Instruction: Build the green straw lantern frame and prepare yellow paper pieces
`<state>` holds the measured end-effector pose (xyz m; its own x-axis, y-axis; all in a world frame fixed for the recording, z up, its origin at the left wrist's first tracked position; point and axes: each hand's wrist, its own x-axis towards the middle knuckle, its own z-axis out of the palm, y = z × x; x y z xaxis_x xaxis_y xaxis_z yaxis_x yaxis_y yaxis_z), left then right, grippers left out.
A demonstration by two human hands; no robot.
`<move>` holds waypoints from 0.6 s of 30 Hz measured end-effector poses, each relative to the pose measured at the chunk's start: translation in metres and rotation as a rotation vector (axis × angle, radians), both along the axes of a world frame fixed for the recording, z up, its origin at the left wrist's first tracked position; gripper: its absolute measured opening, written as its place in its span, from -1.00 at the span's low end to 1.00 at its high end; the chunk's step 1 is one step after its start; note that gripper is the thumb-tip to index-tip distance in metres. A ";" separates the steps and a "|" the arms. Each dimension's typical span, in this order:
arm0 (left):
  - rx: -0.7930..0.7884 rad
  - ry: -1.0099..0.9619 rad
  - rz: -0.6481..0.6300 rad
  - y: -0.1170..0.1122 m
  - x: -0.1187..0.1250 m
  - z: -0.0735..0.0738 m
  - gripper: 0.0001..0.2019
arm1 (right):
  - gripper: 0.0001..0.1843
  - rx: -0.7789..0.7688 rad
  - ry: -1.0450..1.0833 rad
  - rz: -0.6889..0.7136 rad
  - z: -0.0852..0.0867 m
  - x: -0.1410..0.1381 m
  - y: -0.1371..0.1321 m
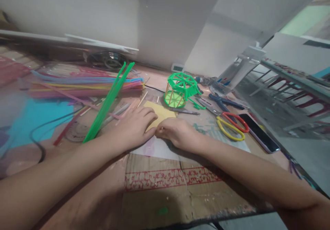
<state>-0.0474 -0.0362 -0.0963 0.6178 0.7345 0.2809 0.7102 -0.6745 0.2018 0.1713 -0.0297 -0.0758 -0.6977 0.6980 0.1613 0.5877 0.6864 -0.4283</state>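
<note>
A small yellow paper (160,113) lies on the table in front of me. My left hand (135,126) rests flat on its left part, fingers stretched and together, pressing it down. My right hand (173,131) is curled at the paper's near edge, fingertips pinched against it beside the left hand. Just behind the paper stands a green cage-like model of straws (179,89) with orange uprights.
Two long green straws (109,102) lie slanted at the left, beside a pile of coloured straws (85,84). Scissors with red and yellow handles (230,125), a pen (184,111), blue pliers (224,101) and a phone (260,133) lie to the right. Cardboard (167,188) covers the near edge.
</note>
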 end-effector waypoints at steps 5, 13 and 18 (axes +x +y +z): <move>0.018 0.004 0.011 0.000 0.000 0.000 -0.68 | -0.81 0.073 -0.014 -0.088 0.000 0.002 0.000; 0.007 0.011 0.008 0.000 0.000 -0.003 -0.68 | -0.83 0.091 -0.044 -0.018 -0.003 0.004 0.001; 0.013 0.011 0.014 0.000 0.000 -0.003 -0.68 | -0.79 0.127 -0.052 -0.051 -0.005 0.005 -0.001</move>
